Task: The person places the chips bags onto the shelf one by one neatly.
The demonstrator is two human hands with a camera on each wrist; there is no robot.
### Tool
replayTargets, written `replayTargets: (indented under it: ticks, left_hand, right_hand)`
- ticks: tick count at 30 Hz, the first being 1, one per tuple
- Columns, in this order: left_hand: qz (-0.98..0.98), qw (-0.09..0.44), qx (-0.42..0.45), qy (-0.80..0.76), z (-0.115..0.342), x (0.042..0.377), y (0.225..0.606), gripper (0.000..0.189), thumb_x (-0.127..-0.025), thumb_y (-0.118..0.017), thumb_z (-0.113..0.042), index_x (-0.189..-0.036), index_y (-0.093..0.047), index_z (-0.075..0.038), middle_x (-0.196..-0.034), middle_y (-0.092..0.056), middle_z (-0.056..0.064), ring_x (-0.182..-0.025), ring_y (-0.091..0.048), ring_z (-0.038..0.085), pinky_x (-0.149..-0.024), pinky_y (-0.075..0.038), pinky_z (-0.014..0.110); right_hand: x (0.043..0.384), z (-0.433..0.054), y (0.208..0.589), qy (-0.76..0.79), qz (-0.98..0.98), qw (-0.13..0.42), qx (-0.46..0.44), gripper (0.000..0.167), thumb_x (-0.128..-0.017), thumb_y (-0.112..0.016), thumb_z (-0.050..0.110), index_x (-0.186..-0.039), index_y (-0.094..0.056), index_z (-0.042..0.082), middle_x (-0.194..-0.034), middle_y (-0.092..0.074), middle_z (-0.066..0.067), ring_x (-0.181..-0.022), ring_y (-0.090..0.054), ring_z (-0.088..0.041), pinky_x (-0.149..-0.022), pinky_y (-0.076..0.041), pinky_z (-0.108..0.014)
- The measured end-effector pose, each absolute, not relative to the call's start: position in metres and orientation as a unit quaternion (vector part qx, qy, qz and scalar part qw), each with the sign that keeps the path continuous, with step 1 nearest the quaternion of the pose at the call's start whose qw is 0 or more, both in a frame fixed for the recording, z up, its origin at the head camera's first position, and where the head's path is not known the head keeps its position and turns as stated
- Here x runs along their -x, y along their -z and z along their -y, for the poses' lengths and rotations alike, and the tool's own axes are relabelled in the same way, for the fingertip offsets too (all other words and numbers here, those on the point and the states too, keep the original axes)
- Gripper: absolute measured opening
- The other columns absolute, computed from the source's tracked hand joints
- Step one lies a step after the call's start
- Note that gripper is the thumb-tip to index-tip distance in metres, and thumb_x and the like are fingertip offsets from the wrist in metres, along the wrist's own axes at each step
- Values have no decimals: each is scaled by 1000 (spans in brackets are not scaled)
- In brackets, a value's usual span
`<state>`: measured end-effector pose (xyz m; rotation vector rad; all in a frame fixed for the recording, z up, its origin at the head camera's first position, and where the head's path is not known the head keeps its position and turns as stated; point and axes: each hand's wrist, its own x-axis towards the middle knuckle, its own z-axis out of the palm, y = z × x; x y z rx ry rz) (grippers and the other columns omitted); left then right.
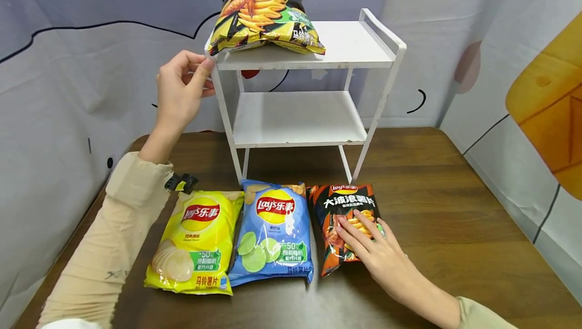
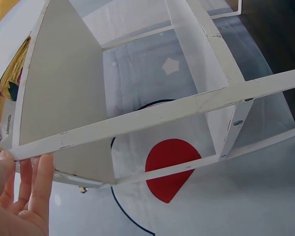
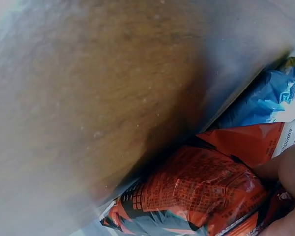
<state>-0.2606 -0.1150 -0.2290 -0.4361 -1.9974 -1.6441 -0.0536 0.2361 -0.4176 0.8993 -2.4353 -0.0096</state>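
Head view: left hand (image 1: 183, 84) pinches the white metal rack (image 1: 300, 119) at ten o'clock; right hand (image 1: 379, 250), fingers spread, rests on orange-black Lay's bag (image 1: 333, 240); surface (image 1: 447, 197) reaches its edge at three.

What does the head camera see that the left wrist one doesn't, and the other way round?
Only head: the yellow bag, blue bag, red-and-black bag and right hand.
Only left wrist: the top shelf's underside.
Both: the white rack, the left hand and the yellow-and-black bag on top.
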Motion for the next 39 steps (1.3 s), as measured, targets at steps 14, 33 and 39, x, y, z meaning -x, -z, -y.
replayTargets:
  ticks: [14, 33, 39]
  left_hand:
    - [734, 258, 161, 608, 114, 261, 229, 16, -92, -65, -17, -97, -66, -3, -74, -62, -12, -57, -62, 0, -56, -57, 11]
    - [736, 261, 157, 605, 115, 262, 230, 14, -92, -65, -18, -96, -66, -4, -73, -61, -12, -57, -62, -1, -56, -57, 10]
    - [740, 259, 159, 600, 115, 262, 230, 12, -93, -64, -18, -95, -65, -6, -75, -61, -12, -57, -62, -1, -56, -57, 11]
  right_hand:
    - [59, -247, 403, -38, 906, 260, -332, 51, -90, -33, -3, -137, -52, 8, -142, -51, -9, -129, -46, -34, -91, -46, -51]
    - [57, -238, 369, -44, 849, 379, -366, 44, -99, -26, 3, -126, -62, 5, -126, -64, -10, -116, -57, -33, -88, -45, -46]
    - [52, -236, 351, -54, 837, 401, -369, 42, -97, -30, 5, -123, -63, 4, -125, -65, -10, -116, -57, -34, -89, -44, -48]
